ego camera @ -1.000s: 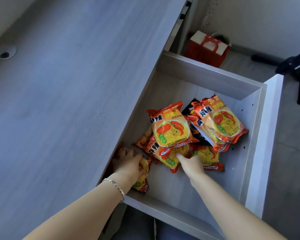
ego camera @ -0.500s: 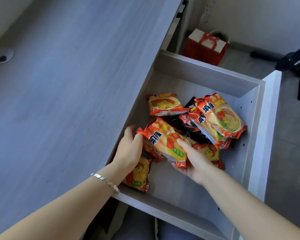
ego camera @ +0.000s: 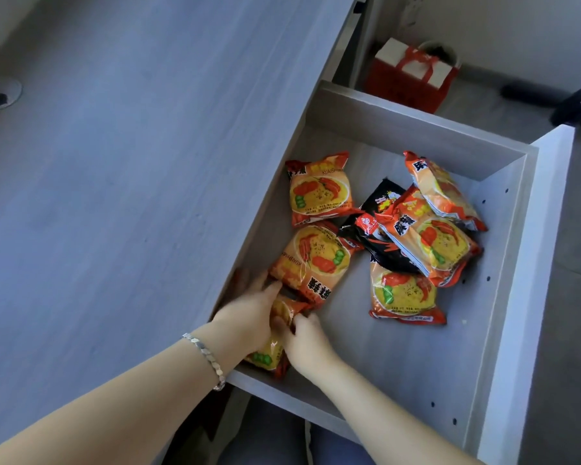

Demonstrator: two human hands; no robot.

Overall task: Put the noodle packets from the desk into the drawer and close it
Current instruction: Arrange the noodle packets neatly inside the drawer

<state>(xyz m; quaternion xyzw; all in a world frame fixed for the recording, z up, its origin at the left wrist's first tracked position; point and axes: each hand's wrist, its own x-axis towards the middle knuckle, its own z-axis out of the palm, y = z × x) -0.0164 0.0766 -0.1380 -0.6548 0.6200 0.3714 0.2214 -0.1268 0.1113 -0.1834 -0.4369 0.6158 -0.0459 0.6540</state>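
Both my hands are inside the open drawer [ego camera: 503, 273], at its near left corner beside the desk [ego camera: 131, 196]. A second ago the packets lay in one overlapping heap; now they are spread across the drawer floor, and the orange packet [ego camera: 311, 260] my right hand [ego camera: 307, 344] was carrying half a second ago lies flat by the left wall, released. My left hand [ego camera: 249, 317] and right hand have both closed around the crumpled packet [ego camera: 275, 333] in the corner, fingers curled onto it from either side; how firmly, I cannot tell. The other noodle packets [ego camera: 426, 243] rest toward the right wall, one black packet [ego camera: 379, 236] among them. The visible desk top carries no packets. I judge loading complete and tidying under way; the drawer stands fully out and is not yet closed.
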